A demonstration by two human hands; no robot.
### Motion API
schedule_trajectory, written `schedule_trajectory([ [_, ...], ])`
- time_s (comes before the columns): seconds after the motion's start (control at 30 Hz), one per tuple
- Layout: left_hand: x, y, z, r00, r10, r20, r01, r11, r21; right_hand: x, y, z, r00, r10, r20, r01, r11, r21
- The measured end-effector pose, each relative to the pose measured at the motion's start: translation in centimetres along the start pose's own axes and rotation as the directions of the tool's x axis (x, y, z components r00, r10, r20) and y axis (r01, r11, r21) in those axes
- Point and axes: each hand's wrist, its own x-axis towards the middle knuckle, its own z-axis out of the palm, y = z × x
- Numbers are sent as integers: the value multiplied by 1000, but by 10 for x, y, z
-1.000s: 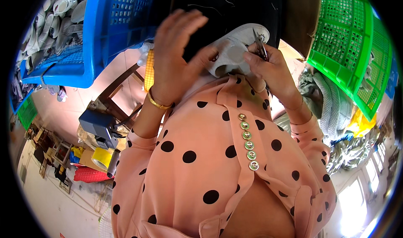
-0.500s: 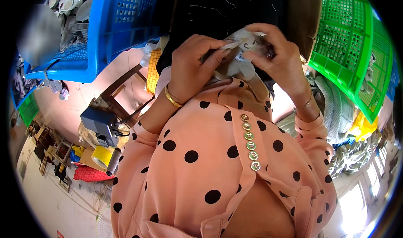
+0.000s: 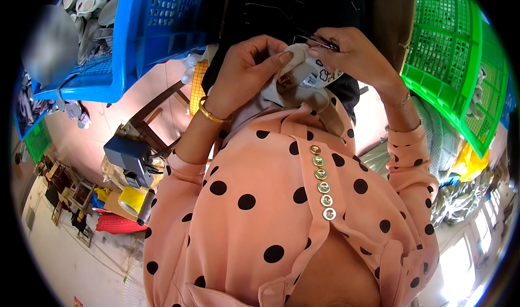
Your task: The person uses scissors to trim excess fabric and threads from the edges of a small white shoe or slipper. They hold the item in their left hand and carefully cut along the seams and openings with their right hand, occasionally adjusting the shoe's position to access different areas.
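The left hand (image 3: 249, 71), spread and blurred by motion a second ago, now pinches the edge of a pale shoe (image 3: 297, 57) between thumb and fingers, while the shoe itself has turned from its toe-to-the-upper-right position to show its inside, a small label (image 3: 310, 80) and a dark floral pattern (image 3: 325, 74). In the right hand (image 3: 355, 57), dark snips (image 3: 323, 40) that had pointed up over the toe now point leftward above the shoe. A blurred grey round shape (image 3: 50, 44), missing from the first picture, now overlaps the far-left view.
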Motion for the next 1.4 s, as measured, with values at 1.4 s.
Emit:
schedule_trajectory([
  [1.4,62,14,-4,885,408,224,-379,353,855,-14,3,-2,885,-464,-49,64,224,-973],
])
